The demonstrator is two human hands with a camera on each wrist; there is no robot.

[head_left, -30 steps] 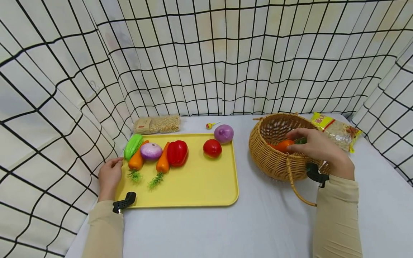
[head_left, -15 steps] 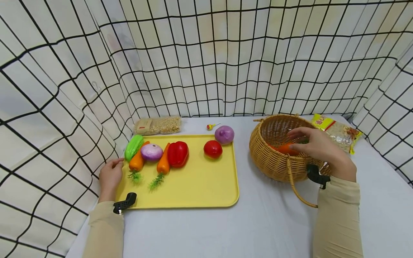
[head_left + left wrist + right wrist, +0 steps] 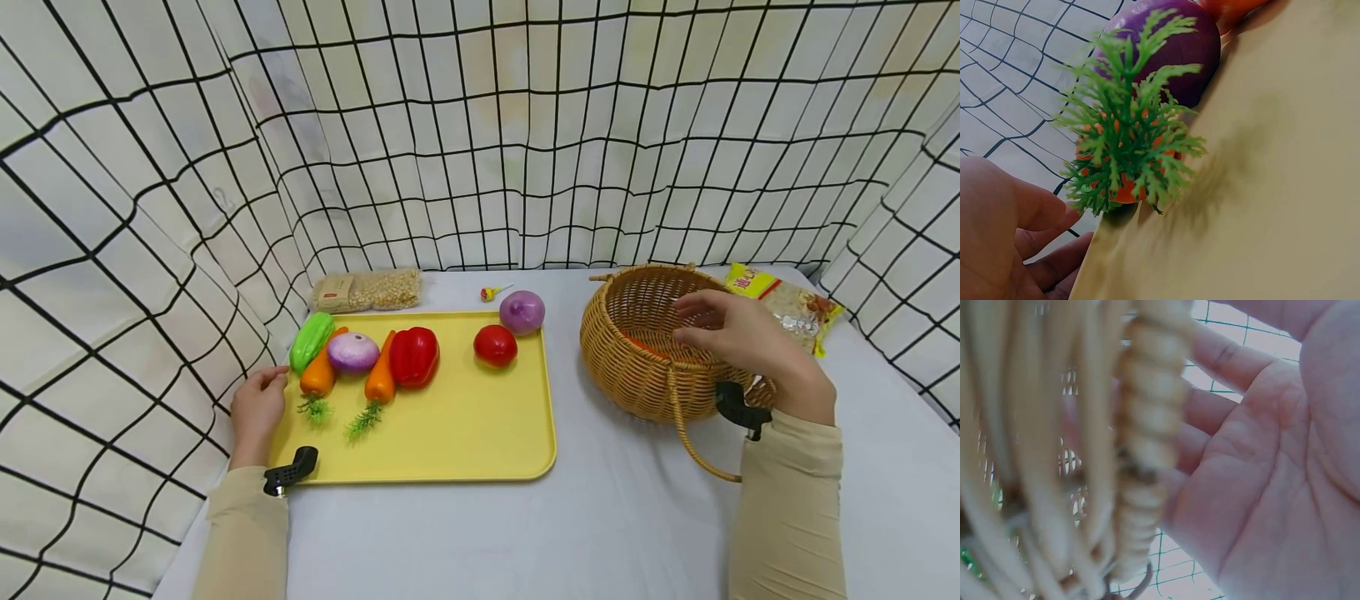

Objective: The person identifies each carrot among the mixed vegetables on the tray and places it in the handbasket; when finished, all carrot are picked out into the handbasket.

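My right hand (image 3: 731, 333) hovers over the near right rim of a round wicker basket (image 3: 626, 379), its fingers loosely bent and holding nothing. In the right wrist view the bare palm (image 3: 1260, 469) shows beside the woven rim (image 3: 1150, 412). Just inside the basket a strip of orange (image 3: 647, 346) shows; the rest of it is hidden by the wall. My left hand (image 3: 257, 410) rests at the left edge of a yellow tray (image 3: 450, 442), with relaxed fingers (image 3: 1060, 259) along the outside of that edge. Nearest to it is a toy carrot (image 3: 318, 377) with green leaves (image 3: 1129, 125).
On the tray lie a green vegetable (image 3: 311, 342), a purple onion (image 3: 352, 353), another carrot (image 3: 380, 383), a red bell pepper (image 3: 414, 357) and a tomato (image 3: 495, 346). A second onion (image 3: 522, 312) sits at its corner. Behind are a lollipop (image 3: 490, 293) and bagged food (image 3: 367, 291).
My right hand has let go of an orange carrot inside the basket and lifted slightly up and right. The carrot has sunk mostly out of sight. The left hand has stayed put.
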